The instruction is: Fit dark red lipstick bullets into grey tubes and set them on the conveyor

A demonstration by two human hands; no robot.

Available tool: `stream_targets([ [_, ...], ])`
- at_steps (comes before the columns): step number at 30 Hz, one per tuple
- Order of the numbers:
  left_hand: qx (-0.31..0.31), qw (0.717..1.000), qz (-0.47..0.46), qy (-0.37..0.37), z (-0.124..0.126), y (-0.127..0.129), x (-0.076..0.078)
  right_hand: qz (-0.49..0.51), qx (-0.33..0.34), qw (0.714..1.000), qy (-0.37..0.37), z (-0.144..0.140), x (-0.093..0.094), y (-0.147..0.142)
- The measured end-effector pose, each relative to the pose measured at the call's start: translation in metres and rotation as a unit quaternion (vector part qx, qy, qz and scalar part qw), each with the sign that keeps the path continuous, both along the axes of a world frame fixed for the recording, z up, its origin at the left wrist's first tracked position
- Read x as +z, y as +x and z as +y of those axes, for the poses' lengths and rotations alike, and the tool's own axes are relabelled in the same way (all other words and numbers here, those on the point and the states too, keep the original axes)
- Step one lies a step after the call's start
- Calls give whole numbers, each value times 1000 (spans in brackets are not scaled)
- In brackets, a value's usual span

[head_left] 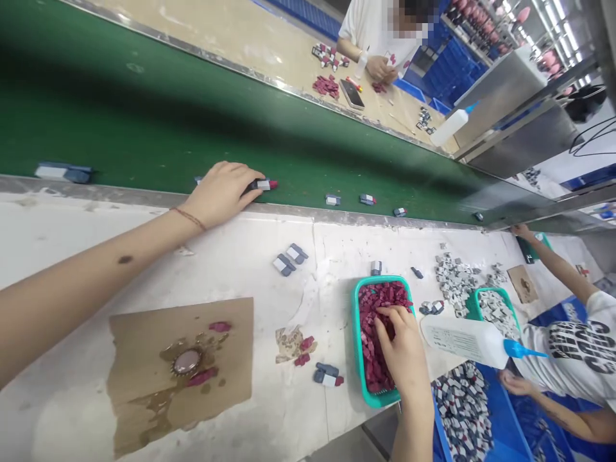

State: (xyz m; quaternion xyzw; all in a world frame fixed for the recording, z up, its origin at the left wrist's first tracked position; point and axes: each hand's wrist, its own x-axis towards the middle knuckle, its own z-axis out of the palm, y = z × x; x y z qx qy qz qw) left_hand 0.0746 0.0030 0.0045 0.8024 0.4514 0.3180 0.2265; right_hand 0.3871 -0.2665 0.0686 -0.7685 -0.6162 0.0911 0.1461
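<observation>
On the green conveyor belt (158,122), my left hand (221,192) is closed around a small dark-blue and white plastic part (264,184) with a red tip. Its palm side is hidden. My right hand (402,340) reaches into a teal basket (357,346) heaped with small maroon plastic pieces (380,295). The thumb and fingers are curled together among those pieces; whatever lies between the fingertips is hidden. Left of the basket sits a blue-white part with a red tip (330,375). Two blue-white parts (283,264) lie on the white-covered table.
Several parts lie along the belt, one being a larger part (62,172). Stained cardboard (231,366) holds a small round dish (187,362). A glue bottle (462,340) lies right of the basket, above a blue bin (500,410). Co-workers sit opposite and at right.
</observation>
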Motion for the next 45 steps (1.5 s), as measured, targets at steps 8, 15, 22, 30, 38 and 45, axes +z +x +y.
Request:
stream_targets([
  [8,35,998,32,-35,-12,-34,8,26,16,999,12,-1,-8,5],
  [15,-141,987,70,-37,-50,8,3,184,-61,980,50,-1,-7,3],
  [22,-225,968,107,22,-34,98,18,254,-61,961,89,-1,-9,2],
  [30,-166,976,140,-1,11,213,12,373,-153,910,100,-5,-7,0],
  [38,-136,986,16,-98,-13,184,26,457,-191,857,141,-9,-7,-15],
  [45,-124,918,-166,-339,-77,44,59,517,-80,849,78,3,-4,-70],
])
